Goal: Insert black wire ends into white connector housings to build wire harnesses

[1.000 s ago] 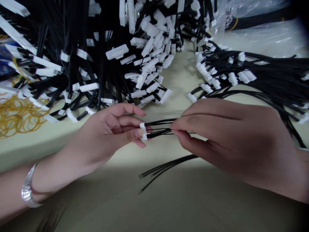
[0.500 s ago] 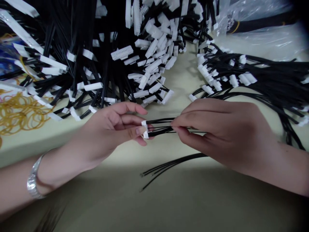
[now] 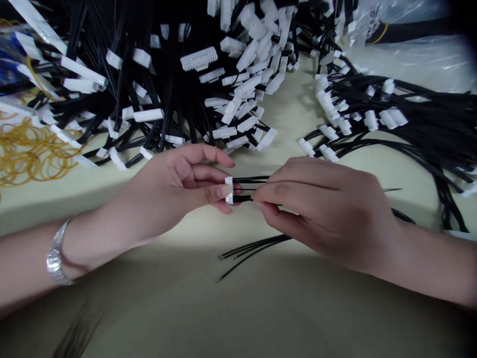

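Note:
In the head view, my left hand (image 3: 186, 184) pinches a small white connector housing (image 3: 229, 190) between thumb and fingers. Black wires (image 3: 249, 179) run out of the housing's right side. Close by on the right, my right hand (image 3: 316, 209) is closed, its thumb and forefinger pressed on a black wire just short of the housing. The exact wire end is hidden by the fingertips. Below the right hand, several loose black wires (image 3: 253, 248) with small metal terminals at their tips lie on the table.
A large heap of black cables with white connectors (image 3: 199, 59) fills the back left and middle. Another cable bundle (image 3: 410, 124) lies at the right. Yellow rubber bands (image 3: 37, 154) are piled at the left. Clear plastic bags (image 3: 417, 59) lie at the back right.
My right hand has come closer to the housing, its fingertips now right beside it. The left hand still holds the housing. The whole view has shifted slightly.

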`<act>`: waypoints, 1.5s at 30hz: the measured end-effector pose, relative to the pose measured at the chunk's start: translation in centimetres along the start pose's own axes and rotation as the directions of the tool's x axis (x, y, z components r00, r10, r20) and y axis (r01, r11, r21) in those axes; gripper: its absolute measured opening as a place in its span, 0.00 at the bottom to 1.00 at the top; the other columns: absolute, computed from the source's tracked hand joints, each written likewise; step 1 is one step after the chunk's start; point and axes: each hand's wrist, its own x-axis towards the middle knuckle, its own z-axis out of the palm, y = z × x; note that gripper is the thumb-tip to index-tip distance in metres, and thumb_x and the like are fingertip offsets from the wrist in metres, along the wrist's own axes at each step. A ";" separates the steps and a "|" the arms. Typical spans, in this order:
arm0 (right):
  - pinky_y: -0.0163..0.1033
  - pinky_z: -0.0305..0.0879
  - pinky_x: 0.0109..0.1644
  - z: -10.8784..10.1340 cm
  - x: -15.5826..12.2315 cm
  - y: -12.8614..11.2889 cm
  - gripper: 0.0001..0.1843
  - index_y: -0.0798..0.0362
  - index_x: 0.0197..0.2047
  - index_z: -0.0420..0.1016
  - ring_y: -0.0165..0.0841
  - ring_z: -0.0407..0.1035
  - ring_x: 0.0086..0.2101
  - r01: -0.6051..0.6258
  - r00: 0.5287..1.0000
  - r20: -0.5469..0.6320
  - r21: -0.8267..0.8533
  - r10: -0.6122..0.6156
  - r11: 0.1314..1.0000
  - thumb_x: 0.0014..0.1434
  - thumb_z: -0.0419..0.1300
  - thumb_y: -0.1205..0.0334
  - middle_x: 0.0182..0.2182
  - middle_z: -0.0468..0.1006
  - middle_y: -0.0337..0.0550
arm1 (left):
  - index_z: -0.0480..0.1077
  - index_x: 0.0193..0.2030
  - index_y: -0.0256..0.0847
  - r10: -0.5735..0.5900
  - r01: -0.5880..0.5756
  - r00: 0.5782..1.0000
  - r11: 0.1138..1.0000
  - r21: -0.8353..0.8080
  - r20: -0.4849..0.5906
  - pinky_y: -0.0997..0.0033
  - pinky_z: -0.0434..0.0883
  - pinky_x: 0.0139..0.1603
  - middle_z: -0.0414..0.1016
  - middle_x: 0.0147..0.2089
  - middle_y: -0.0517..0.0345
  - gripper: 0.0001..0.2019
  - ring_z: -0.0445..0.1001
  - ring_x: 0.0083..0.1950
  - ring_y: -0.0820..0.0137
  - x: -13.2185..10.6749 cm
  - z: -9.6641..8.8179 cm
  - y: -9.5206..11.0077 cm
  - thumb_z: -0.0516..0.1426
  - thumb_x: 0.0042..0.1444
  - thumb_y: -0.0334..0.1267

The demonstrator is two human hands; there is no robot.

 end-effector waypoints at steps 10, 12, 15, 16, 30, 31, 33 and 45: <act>0.39 0.64 0.35 0.3 0.2 0.3 0.11 0.57 0.29 0.74 0.32 0.69 0.32 0.031 0.999 0.024 -0.019 -0.030 0.999 0.61 0.54 0.67 0.28 0.75 0.43 | 0.68 0.37 0.41 0.017 -0.017 1.000 1.000 -0.024 -0.015 0.84 0.73 0.32 0.76 0.28 0.65 0.10 0.77 0.28 0.76 0.1 0.0 -0.2 0.63 0.49 0.30; 0.36 0.64 0.36 0.2 0.2 0.3 0.09 0.57 0.31 0.75 0.29 0.68 0.32 0.000 1.000 0.000 0.097 0.000 0.995 0.60 0.56 0.67 0.29 0.76 0.41 | 0.68 0.37 0.41 0.036 -0.036 0.999 0.999 -0.022 -0.002 0.84 0.74 0.32 0.77 0.29 0.65 0.10 0.77 0.28 0.76 0.2 0.0 -0.3 0.63 0.49 0.31; 0.31 0.64 0.35 -0.2 0.3 0.3 0.06 0.54 0.35 0.77 0.25 0.68 0.32 -0.116 0.993 0.011 0.259 0.117 0.959 0.58 0.58 0.66 0.29 0.76 0.38 | 0.68 0.38 0.41 0.036 -0.036 0.999 0.999 -0.009 0.011 0.85 0.74 0.33 0.77 0.29 0.65 0.10 0.78 0.29 0.76 0.1 0.0 -0.3 0.63 0.50 0.32; 0.30 0.64 0.34 -0.2 0.4 0.2 0.05 0.53 0.35 0.77 0.24 0.68 0.32 -0.152 0.988 0.018 0.290 0.154 0.945 0.57 0.59 0.66 0.29 0.76 0.37 | 0.68 0.38 0.42 0.029 -0.029 1.000 1.000 0.000 0.012 0.85 0.73 0.33 0.77 0.29 0.66 0.09 0.78 0.29 0.77 0.0 0.0 -0.2 0.62 0.50 0.32; 0.43 0.60 0.42 -0.4 0.3 -0.9 0.03 0.55 0.35 0.74 0.35 0.65 0.38 -0.113 0.994 0.008 0.021 0.113 0.993 0.57 0.59 0.66 0.36 0.74 0.42 | 0.64 0.33 0.39 0.035 -0.035 0.999 0.999 -0.018 -0.010 0.85 0.73 0.32 0.77 0.29 0.64 0.09 0.78 0.30 0.76 0.0 0.2 -0.1 0.62 0.50 0.29; 0.45 0.58 0.44 -0.8 -0.1 -1.3 0.04 0.55 0.37 0.73 0.37 0.63 0.40 -0.102 0.995 0.002 -0.058 0.102 0.993 0.58 0.59 0.65 0.39 0.72 0.44 | 0.64 0.34 0.39 0.034 -0.034 0.999 0.999 -0.017 -0.013 0.85 0.74 0.33 0.77 0.29 0.64 0.09 0.78 0.31 0.76 -0.1 0.2 -0.1 0.62 0.50 0.29; 0.44 0.56 0.42 -1.2 -0.8 -2.1 0.03 0.53 0.37 0.71 0.35 0.60 0.39 -0.098 0.993 0.066 -0.032 0.099 0.995 0.58 0.58 0.66 0.38 0.70 0.42 | 0.65 0.35 0.39 0.035 -0.035 0.999 0.999 -0.017 -0.010 0.85 0.74 0.33 0.77 0.30 0.65 0.09 0.78 0.31 0.77 -0.1 0.2 0.0 0.62 0.51 0.30; 0.43 0.60 0.33 1.8 -1.2 -5.2 0.10 0.57 0.28 0.70 0.39 0.61 0.30 0.022 0.971 0.239 -0.075 -0.004 0.997 0.54 0.50 0.76 0.27 0.69 0.46 | 0.64 0.33 0.39 -0.004 0.003 1.000 1.000 -0.029 -0.031 0.87 0.72 0.32 0.77 0.29 0.67 0.07 0.76 0.30 0.79 -0.1 0.7 0.4 0.59 0.51 0.26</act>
